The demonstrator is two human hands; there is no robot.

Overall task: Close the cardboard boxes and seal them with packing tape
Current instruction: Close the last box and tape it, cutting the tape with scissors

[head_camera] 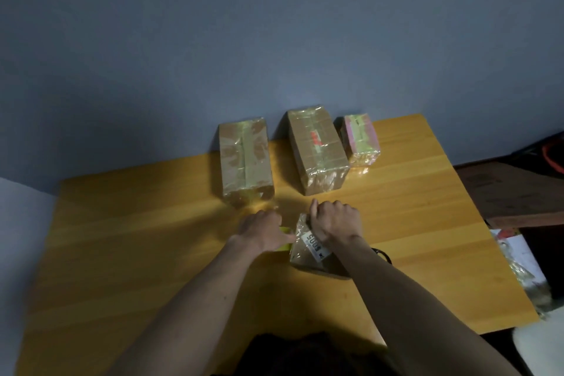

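A: Item count, please. What is standing finished on the table [122, 238]?

B: Three boxes are sitting along the far edge against the wall. The left box [245, 162] is showing tape down its top seam. The middle box [317, 149] is lying wrapped in glossy tape. The small pink box [361, 139], far right and just beside the middle one, is looking sealed as well.

A: And the one in progress?

B: A fourth box [308, 249] is sitting near the person, right of centre. The right hand [335, 220] is resting on its top with fingers curled down over the far edge, holding it steady. The left hand [264, 230] is working just to its left, closed around something yellow-green [285, 230], possibly the tape roll; the blur is making that hard to confirm.

A: Status?

B: Judging by the shine, tape is already covering part of the fourth box, label included. Three are looking done; this last one is seemingly being finished, with the strip still needing to be pressed down and cut.
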